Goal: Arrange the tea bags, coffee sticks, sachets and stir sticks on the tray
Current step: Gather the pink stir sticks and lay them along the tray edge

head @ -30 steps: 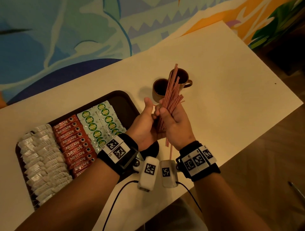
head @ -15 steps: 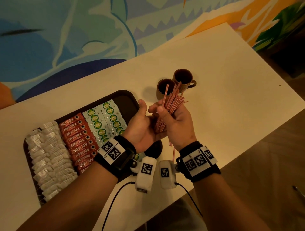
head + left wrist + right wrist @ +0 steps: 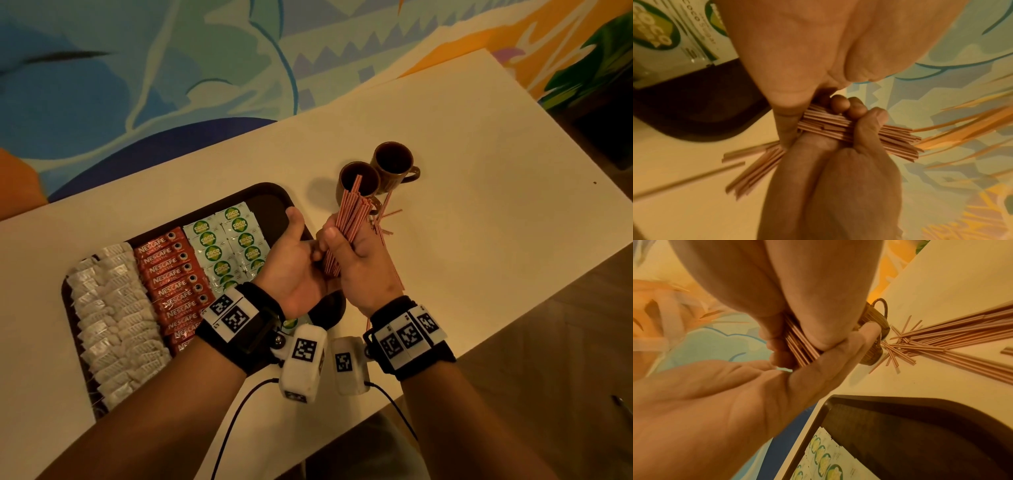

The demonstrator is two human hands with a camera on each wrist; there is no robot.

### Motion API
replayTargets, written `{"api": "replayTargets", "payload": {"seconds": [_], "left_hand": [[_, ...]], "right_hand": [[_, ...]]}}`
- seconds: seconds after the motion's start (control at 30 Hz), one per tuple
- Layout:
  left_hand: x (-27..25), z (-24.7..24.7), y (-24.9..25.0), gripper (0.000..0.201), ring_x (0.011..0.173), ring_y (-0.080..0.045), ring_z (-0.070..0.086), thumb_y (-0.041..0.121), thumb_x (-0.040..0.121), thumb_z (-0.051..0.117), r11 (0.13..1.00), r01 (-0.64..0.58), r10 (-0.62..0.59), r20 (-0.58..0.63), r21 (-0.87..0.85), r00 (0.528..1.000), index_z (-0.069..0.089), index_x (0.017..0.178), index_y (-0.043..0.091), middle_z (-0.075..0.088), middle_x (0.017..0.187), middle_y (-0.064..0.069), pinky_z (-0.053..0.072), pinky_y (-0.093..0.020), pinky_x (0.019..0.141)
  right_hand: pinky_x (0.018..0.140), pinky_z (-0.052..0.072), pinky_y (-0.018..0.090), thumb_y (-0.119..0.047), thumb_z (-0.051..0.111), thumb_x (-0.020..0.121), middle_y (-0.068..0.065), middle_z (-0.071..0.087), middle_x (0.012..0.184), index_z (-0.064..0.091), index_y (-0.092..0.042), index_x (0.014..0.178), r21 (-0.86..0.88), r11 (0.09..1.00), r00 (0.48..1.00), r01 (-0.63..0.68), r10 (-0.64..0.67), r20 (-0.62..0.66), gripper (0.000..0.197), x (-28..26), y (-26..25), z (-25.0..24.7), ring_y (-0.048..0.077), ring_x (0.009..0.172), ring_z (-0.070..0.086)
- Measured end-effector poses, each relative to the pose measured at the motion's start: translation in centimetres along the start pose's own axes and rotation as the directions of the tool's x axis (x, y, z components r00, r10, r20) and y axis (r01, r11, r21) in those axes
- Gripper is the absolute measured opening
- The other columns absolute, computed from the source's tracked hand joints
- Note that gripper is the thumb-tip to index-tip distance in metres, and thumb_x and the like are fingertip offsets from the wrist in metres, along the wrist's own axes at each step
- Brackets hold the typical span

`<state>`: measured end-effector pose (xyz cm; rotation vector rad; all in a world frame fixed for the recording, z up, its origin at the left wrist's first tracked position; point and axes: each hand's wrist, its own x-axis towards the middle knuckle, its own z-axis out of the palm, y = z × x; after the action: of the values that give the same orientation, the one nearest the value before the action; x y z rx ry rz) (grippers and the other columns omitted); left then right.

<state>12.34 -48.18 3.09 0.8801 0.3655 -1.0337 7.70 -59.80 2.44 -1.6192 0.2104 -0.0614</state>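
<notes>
My right hand (image 3: 356,257) grips a bundle of red-striped stir sticks (image 3: 349,222), held upright over the right end of the dark tray (image 3: 270,209). In the right wrist view its fingers curl round the bundle (image 3: 799,344). My left hand (image 3: 294,260) lies against the bundle's lower part with straight fingers, thumb raised. On the tray lie rows of white tea bags (image 3: 109,308), red coffee sticks (image 3: 171,277) and green-printed sachets (image 3: 229,240). The tray's right strip is bare.
Two brown cups (image 3: 359,178) (image 3: 394,161) stand on the cream table just beyond the bundle. Several loose stir sticks (image 3: 387,219) lie on the table beside the cups and to the right of my right hand. The table edge (image 3: 479,342) runs close by my right wrist.
The bundle stands lower in my right hand and its top ends are more even than a second ago. Both hands have stayed together at the tray's right end.
</notes>
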Motion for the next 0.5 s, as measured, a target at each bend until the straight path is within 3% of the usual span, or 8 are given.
{"api": "replayTargets", "payload": {"seconds": [0.03,0.1,0.17,0.2,0.27,0.37,0.43,0.5], "left_hand": [[-0.1,-0.1,0.0,0.105,0.13,-0.034,0.059,0.084,0.089,0.022,1.0,0.007,-0.007,0.001,0.0,1.0,0.046,0.143,-0.003,0.037,0.155,-0.03,0.06,-0.044,0.088],[-0.5,-0.6,0.1,0.105,0.133,-0.039,0.055,0.084,0.09,0.022,0.996,-0.011,0.013,-0.019,0.094,1.0,0.049,0.142,-0.003,0.051,0.136,-0.022,0.059,-0.046,0.092],[-1.1,-1.0,0.9,0.099,0.128,-0.039,0.058,0.083,0.091,0.019,0.915,-0.144,0.188,-0.082,0.377,0.979,0.058,0.135,0.004,0.061,0.116,-0.014,0.052,-0.053,0.104],[-1.5,-1.1,1.5,0.094,0.124,-0.03,0.062,0.083,0.09,0.017,0.814,-0.219,0.306,-0.077,0.537,0.949,0.064,0.131,0.013,0.067,0.116,-0.008,0.046,-0.055,0.11],[-2.4,-1.1,3.1,0.081,0.132,-0.007,0.055,0.081,0.092,0.011,0.601,-0.364,0.502,0.017,0.711,0.864,0.062,0.133,0.033,0.064,0.135,0.011,0.035,-0.049,0.119],[-2.8,-0.4,4.9,0.067,0.142,0.001,0.04,0.066,0.101,0.005,0.437,-0.515,0.592,0.195,0.738,0.782,0.053,0.141,0.043,0.05,0.149,0.022,0.027,-0.042,0.124],[-3.3,0.4,5.1,0.067,0.139,0.003,0.042,0.064,0.102,0.002,0.352,-0.516,0.559,0.267,0.781,0.785,0.053,0.141,0.046,0.048,0.15,0.024,0.028,-0.03,0.122],[-3.7,0.5,4.3,0.07,0.118,0.002,0.057,0.065,0.098,0.002,0.288,-0.445,0.49,0.269,0.848,0.829,0.058,0.137,0.047,0.053,0.145,0.024,0.035,-0.001,0.1]], "right_hand": [[0.079,0.055,0.051,-0.022,0.048,0.108,0.005,0.06,0.079,0.056,-0.016,0.093,-0.029,1.0,1.0,0.0,0.0,0.002,0.018,0.0,0.1,0.1,0.026,0.077,0.063],[0.076,0.054,0.05,-0.03,0.047,0.108,0.005,0.06,0.077,0.057,-0.018,0.092,-0.07,0.998,1.0,-0.004,0.005,0.013,0.022,-0.2,0.3,0.2,0.024,0.074,0.061],[0.073,0.053,0.049,-0.037,0.047,0.106,0.002,0.06,0.078,0.057,-0.02,0.092,-0.089,0.996,1.0,-0.024,0.025,0.007,0.024,-0.3,0.5,0.3,0.022,0.074,0.06],[0.071,0.052,0.047,-0.036,0.046,0.105,0.002,0.06,0.077,0.057,-0.017,0.093,-0.088,0.995,0.999,-0.039,0.04,0.009,0.025,-0.4,0.6,0.3,0.022,0.073,0.059],[0.066,0.049,0.044,-0.033,0.046,0.105,0.005,0.058,0.076,0.055,-0.009,0.094,-0.074,0.995,0.996,-0.069,0.073,0.05,0.027,-0.5,1.0,0.5,0.024,0.07,0.057],[0.066,0.048,0.047,-0.035,0.047,0.103,0.005,0.055,0.075,0.053,-0.014,0.092,-0.057,0.992,0.985,-0.116,0.122,0.124,0.024,-0.7,1.5,1.1,0.026,0.068,0.055],[0.068,0.048,0.048,-0.037,0.049,0.101,0.003,0.056,0.075,0.054,-0.021,0.09,-0.058,0.986,0.974,-0.155,0.162,0.158,0.02,-0.9,1.5,1.6,0.026,0.068,0.054],[0.068,0.048,0.047,-0.035,0.05,0.101,0.005,0.056,0.076,0.054,-0.018,0.092,-0.033,0.983,0.965,-0.181,0.184,0.187,0.019,-1.1,1.4,1.9,0.027,0.068,0.054]]}}
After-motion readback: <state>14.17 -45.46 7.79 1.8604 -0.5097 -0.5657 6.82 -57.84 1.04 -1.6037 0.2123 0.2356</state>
